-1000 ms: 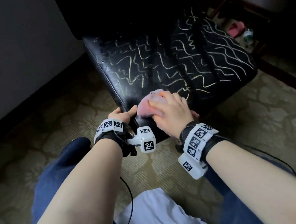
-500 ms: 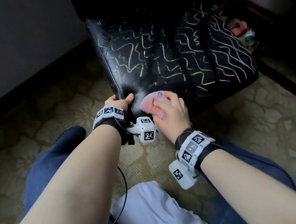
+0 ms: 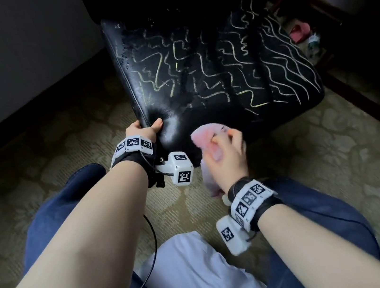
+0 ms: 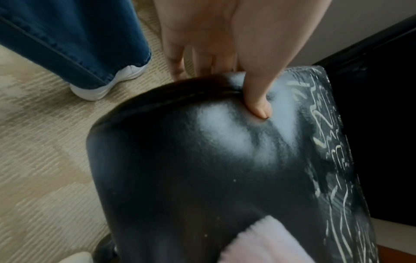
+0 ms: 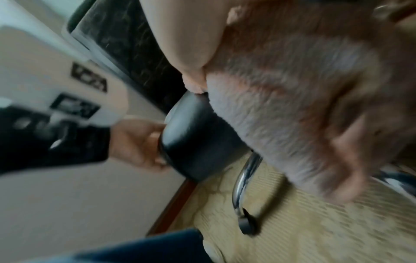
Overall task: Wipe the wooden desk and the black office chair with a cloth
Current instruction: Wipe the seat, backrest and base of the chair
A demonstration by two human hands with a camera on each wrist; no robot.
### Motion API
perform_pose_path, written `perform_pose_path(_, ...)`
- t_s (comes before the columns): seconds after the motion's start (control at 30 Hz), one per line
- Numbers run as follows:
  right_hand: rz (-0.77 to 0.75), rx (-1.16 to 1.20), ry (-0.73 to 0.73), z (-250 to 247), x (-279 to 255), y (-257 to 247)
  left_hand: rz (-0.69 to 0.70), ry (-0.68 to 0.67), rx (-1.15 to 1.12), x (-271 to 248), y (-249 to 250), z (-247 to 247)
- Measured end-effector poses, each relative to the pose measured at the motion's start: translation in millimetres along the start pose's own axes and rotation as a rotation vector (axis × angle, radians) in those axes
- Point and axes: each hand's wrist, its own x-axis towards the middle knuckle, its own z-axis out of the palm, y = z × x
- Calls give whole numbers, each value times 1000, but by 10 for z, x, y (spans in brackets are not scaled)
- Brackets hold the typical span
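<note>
While the left hand (image 3: 143, 131) clamps the black chair (image 3: 217, 69) seat's corner, the right hand (image 3: 226, 160) grips a pink cloth (image 3: 204, 136) — yellowish squiggles cover the leather.

The black office chair (image 3: 211, 78) shows a glossy padded seat covered in pale wavy scribbles (its near front corner is clean and shiny). A fluffy pink cloth (image 3: 208, 138) is bunched against the seat's front edge, 1 end hanging below it.
</note>
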Motion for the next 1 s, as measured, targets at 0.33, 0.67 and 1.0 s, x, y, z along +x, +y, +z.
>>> perform_pose_path(0.33,271,187,103,-127,118,452,27,-13,53,-10,-12,35)
perform_pose_path(0.67,516,261,-8,98,-81,257,65,-4,134,-35,-60,83)
perform_pose_path(1.0,44,269,-16,-293,174,-218,-59,-136,102,-92,-175,82)
